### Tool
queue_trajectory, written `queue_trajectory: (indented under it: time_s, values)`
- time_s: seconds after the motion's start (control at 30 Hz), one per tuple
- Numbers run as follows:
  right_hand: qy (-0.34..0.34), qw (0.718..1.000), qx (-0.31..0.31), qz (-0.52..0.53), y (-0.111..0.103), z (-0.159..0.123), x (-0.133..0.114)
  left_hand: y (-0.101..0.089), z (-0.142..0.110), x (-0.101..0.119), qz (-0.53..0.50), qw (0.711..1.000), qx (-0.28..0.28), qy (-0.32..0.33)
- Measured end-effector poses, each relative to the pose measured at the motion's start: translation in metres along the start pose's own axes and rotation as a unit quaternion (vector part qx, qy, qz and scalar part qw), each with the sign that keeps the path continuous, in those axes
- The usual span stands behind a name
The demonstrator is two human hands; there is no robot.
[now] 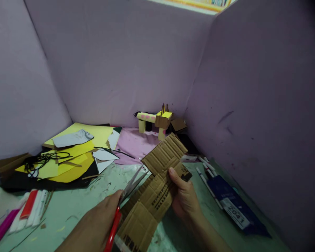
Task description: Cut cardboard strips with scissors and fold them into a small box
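A pair of scissors [114, 217] with red handles is gripped in my left hand [101, 218]. Its blades point up and away, slightly apart, beside the left edge of a creased brown cardboard piece [153, 196]. My right hand [185, 197] pinches that cardboard at its right side, thumb on top and fingers behind. Dark printing runs across the cardboard, and its far end is ribbed and narrower. Whether the blades touch the cardboard is hard to tell. Part of the red handles is hidden by my left hand.
A yellow paper animal model [149, 118] with pink spots stands at the back. Yellow paper sheets [78, 168] and black cord [42, 162] lie left, markers [31, 206] at the near left. A blue pouch [231, 199] lies right. Pale walls [120, 63] enclose the table.
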State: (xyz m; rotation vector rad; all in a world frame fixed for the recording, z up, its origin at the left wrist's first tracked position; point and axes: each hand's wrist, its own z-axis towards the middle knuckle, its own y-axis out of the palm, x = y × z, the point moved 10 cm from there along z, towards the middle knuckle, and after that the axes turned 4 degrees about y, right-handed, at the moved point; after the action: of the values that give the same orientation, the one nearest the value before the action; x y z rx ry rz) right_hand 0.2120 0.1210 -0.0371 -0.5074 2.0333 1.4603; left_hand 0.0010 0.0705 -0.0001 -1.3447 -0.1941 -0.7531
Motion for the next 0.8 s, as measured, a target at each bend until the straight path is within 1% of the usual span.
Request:
queue_trajectory:
  time_s: [0.07,0.13,0.2,0.3,0.37,0.47,0.53,0.57,0.63,0.8]
  values:
    - [-0.007,1.000,-0.001,0.005,0.001,-0.001,-0.001,0.002,0.001,0.001,0.004,1.000,-0.005,0.006]
    - [-0.013,1.000,0.002,0.002,0.000,-0.002,-0.002,-0.004,0.004,-0.006,0.010,1.000,-0.003,-0.017]
    - [-0.020,1.000,0.007,0.000,-0.001,-0.002,-0.003,-0.019,0.007,-0.017,0.021,0.998,0.002,-0.053]
    - [-0.011,1.000,0.000,0.006,0.002,-0.002,-0.003,-0.043,0.013,-0.031,0.029,0.997,0.013,-0.073]
    - [0.011,1.000,-0.016,0.009,0.008,-0.003,-0.002,-0.052,0.017,-0.036,0.028,0.997,0.020,-0.069]
    - [0.069,0.996,-0.057,-0.005,0.019,-0.006,0.004,-0.053,0.022,-0.033,0.016,0.998,0.022,-0.048]
    - [0.102,0.991,-0.079,-0.017,0.024,-0.008,0.008,-0.054,0.023,-0.026,0.002,0.998,0.049,-0.043]
    - [0.108,0.990,-0.084,-0.020,0.025,-0.008,0.009,-0.057,0.023,-0.023,-0.005,0.997,0.069,-0.045]
    - [0.093,0.992,-0.084,-0.022,0.025,-0.007,0.007,-0.061,0.022,-0.019,-0.016,0.993,0.099,-0.063]
    - [0.003,0.995,-0.089,-0.034,0.028,-0.005,-0.009,-0.067,0.019,-0.020,-0.065,0.985,0.118,-0.111]
